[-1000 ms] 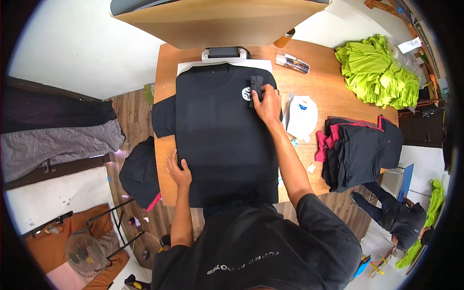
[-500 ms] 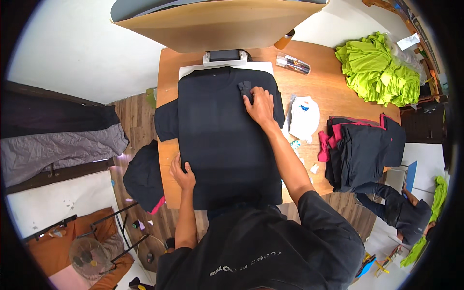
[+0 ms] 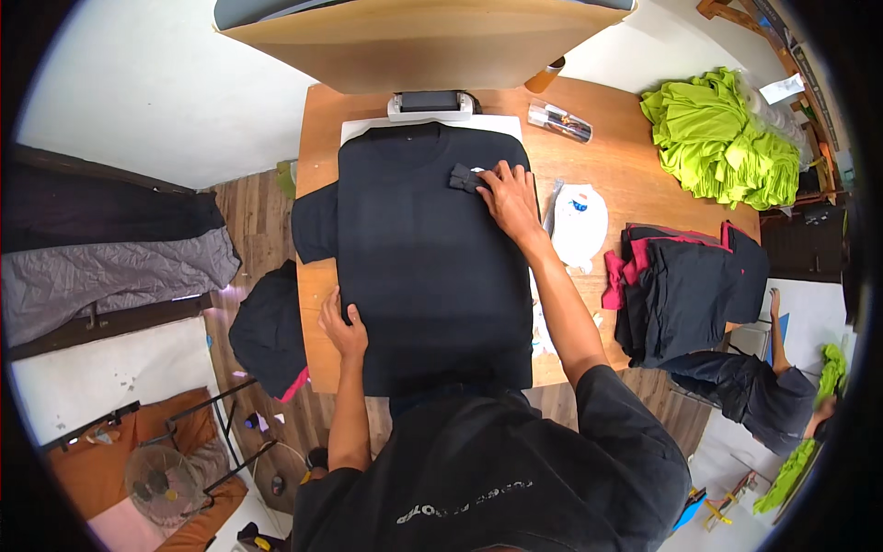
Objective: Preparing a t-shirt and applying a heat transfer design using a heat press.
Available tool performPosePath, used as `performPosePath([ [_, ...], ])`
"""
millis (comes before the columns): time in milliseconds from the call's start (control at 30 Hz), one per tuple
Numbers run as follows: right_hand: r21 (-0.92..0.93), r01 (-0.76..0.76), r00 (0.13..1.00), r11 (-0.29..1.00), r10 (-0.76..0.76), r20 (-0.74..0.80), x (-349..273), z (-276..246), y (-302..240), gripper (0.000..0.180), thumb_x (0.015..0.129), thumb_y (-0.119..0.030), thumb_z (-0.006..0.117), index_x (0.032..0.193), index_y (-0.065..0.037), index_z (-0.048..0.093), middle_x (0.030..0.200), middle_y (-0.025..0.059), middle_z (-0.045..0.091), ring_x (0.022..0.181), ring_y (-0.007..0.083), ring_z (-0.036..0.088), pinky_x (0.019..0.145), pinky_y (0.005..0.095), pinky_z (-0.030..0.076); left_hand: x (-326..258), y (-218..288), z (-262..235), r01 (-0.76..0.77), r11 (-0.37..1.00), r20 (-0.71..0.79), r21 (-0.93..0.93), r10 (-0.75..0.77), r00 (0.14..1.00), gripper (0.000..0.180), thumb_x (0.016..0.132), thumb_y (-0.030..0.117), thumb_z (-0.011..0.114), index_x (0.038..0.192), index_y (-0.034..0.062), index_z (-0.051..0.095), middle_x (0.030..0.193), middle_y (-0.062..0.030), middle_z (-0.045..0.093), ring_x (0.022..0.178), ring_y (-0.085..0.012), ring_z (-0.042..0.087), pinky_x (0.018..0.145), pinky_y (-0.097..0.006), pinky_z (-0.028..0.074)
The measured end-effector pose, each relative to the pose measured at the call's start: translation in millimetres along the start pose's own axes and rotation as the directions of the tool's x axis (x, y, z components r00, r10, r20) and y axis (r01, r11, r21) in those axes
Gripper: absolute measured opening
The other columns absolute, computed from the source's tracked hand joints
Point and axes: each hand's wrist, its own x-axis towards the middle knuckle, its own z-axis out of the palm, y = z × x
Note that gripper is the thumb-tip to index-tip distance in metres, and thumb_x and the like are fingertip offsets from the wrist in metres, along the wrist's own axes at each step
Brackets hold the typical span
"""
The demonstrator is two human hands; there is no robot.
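Left hand (image 3: 345, 329): laid flat, ungrasping, so the shirt (image 3: 432, 258) was steadied.
Right hand (image 3: 509, 198): pad (image 3: 464, 178) pressed flat.

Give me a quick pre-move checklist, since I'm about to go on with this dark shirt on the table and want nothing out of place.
1. Dark shirt spread flat on the wooden table: ok.
2. Left hand steadying the shirt's left edge: ok.
3. Right hand on the small dark piece at the chest: ok.
4. Piece squared to the white patch under it: cannot tell.
5. Left sleeve flat: not ok, it hangs past the table edge.
6. White bag apart from the shirt: ok.
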Motion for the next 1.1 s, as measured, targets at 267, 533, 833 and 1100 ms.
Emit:
performPosePath([
  [267,0.045,-0.003,1.000,0.999,0.002,0.022,7.9,9.0,6.1,0.024,0.090,-0.020,0.069,0.112,-0.009,0.069,0.103,0.0090,0.057,0.094,0.0299,0.053,0.083,0.0408,0.041,0.6,3.0,-0.3,-0.024,1.000,-0.007,-0.003,0.024,1.000,0.056,0.102,0.048,0.047,0.132,0.0017,0.056,0.126,-0.0179,0.060,0.120,-0.0372,0.054,0.105,-0.047,0.033],
  [533,0.063,-0.001,0.998,0.998,-0.003,0.064,24.7,10.0,15.0,0.024,0.090,-0.020,0.069,0.112,-0.011,0.070,0.104,0.0089,0.059,0.096,0.0307,0.054,0.083,0.0419,0.041,-0.2,4.6,-1.4,0.007,1.000,-0.003,-0.002,-0.007,1.000,0.057,0.102,0.049,0.046,0.131,0.0012,0.057,0.126,-0.0177,0.061,0.119,-0.0373,0.054,0.104,-0.047,0.033],
  [833,0.065,0.042,0.997,0.997,-0.046,0.069,37.9,10.4,33.2,0.024,0.091,-0.020,0.068,0.113,-0.010,0.069,0.104,0.0093,0.059,0.096,0.0319,0.054,0.085,0.0425,0.042,-3.8,-2.0,3.7,0.007,0.999,-0.017,-0.031,-0.007,1.000,0.055,0.102,0.047,0.047,0.131,0.0017,0.057,0.126,-0.0172,0.061,0.120,-0.0366,0.054,0.105,-0.047,0.033],
  [1100,0.106,0.071,0.995,0.992,-0.078,0.064,15.4,4.1,8.2,0.023,0.090,-0.017,0.068,0.110,-0.007,0.069,0.103,0.0104,0.058,0.093,0.0313,0.053,0.081,0.0406,0.041,-1.4,-0.1,1.0,-0.008,0.999,-0.008,-0.031,0.008,1.000,0.053,0.102,0.045,0.048,0.132,0.0017,0.056,0.126,-0.0172,0.061,0.120,-0.0361,0.054,0.105,-0.047,0.032],
])
